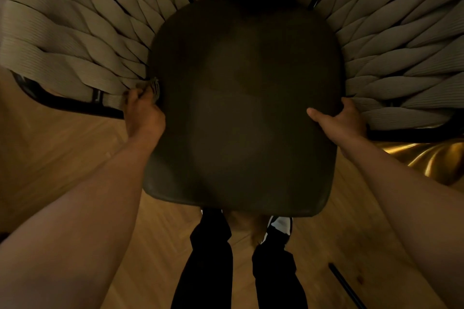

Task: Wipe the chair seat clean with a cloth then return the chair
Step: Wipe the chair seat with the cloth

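Both hands are gripping the dark chair seat (241, 108) at its edges, the left hand (143, 118) also pinching a striped cloth (154, 86), the right hand (344, 118) curling round the right edge, thumb lying on top.

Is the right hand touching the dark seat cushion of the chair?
Touching. In the head view the right hand grips the edge of the seat cushion: its thumb lies flat on top, its fingers go around the side.

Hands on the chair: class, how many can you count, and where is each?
2. The left hand grips a cloth at the seat's left edge; the right hand grips its right edge.
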